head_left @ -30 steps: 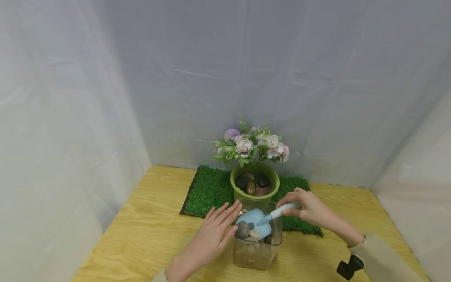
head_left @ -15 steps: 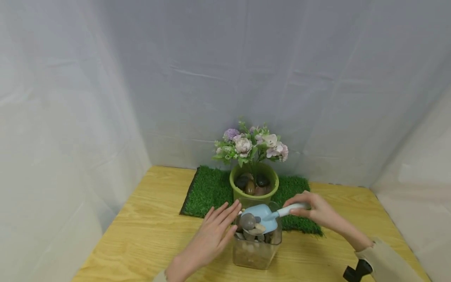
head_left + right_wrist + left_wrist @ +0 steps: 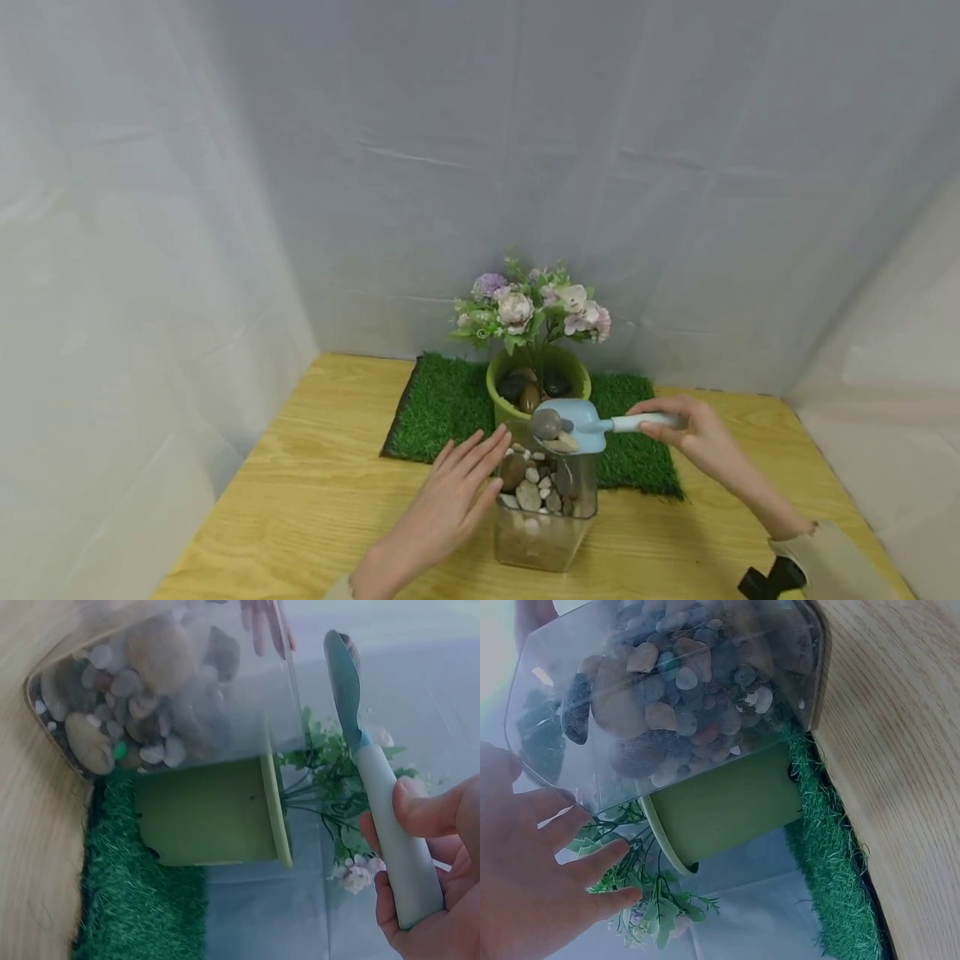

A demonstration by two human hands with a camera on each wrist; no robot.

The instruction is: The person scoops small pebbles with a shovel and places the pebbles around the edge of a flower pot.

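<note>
My right hand (image 3: pixel 693 429) grips the white handle of a light blue trowel (image 3: pixel 588 427), thumb and fingers wrapped round it in the right wrist view. On the blade lie a round grey stone (image 3: pixel 546 424) and a few smaller ones. The trowel is raised above the rim of a clear plastic container (image 3: pixel 536 546) holding many pebbles (image 3: pixel 529 496). With fingers spread and straight, my left hand (image 3: pixel 450 500) rests against the container's left rim. Just behind stands a green flowerpot (image 3: pixel 497 392) with larger stones inside and artificial flowers (image 3: pixel 528 308).
The pot stands on a piece of artificial turf (image 3: pixel 450 408) on a wooden table (image 3: pixel 300 500). White sheeting (image 3: pixel 480 167) hangs at the back and on both sides. A black device (image 3: pixel 772 579) is strapped at the right sleeve.
The trowel has come up out of the container, moving right and away from me with stones on its blade. Pebbles it covered now show. My left hand has stayed put.
</note>
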